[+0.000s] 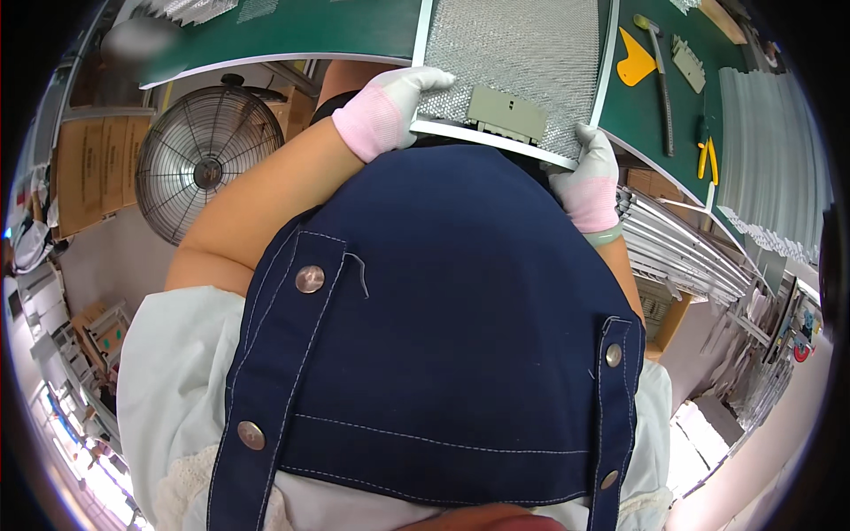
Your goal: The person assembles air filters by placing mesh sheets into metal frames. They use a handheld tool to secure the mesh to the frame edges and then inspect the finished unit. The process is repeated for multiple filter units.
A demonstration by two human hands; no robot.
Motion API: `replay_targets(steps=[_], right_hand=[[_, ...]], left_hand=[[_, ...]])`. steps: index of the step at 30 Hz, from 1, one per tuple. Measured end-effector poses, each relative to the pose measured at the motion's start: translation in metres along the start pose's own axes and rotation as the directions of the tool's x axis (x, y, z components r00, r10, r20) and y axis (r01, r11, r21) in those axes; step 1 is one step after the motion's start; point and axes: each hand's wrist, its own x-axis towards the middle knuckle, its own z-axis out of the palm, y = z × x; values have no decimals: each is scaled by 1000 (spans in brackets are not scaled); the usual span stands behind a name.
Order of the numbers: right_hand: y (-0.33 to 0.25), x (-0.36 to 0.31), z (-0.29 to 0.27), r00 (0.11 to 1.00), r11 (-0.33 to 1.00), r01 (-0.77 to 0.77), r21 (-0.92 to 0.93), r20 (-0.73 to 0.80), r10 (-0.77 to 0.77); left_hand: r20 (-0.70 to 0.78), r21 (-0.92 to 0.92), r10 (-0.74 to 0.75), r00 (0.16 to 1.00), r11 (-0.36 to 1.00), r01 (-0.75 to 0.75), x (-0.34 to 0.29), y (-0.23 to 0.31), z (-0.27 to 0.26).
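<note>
Evidently both grips are closed on a pale-framed metal mesh panel (522,44): the person's left gloved hand (394,111) holds its near left corner, fingers reaching over the frame, and the right gloved hand (591,181) holds the near right corner. The panel juts past the near edge of the green worktop (336,31) toward the navy apron (460,292). Between the hands, a grey-green plastic part (507,115) rests on the mesh beside the near rail. Right of the panel lie an orange scraper (635,60), a hammer (662,80), another plastic piece (688,65) and yellow-handled pliers (706,159). A round fan (208,164) stands left.
</note>
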Motion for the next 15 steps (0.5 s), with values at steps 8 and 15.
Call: replay_targets(steps=[8,15], right_hand=[[16,10,-6,994,998,31,47,102,-36],[-3,-2,21,967,897,-249,367,42,251]], left_hand=[[72,-790,-631,773,437,430,-7,50,1],[-125,-786,-608,784,543,296,2,37,11]])
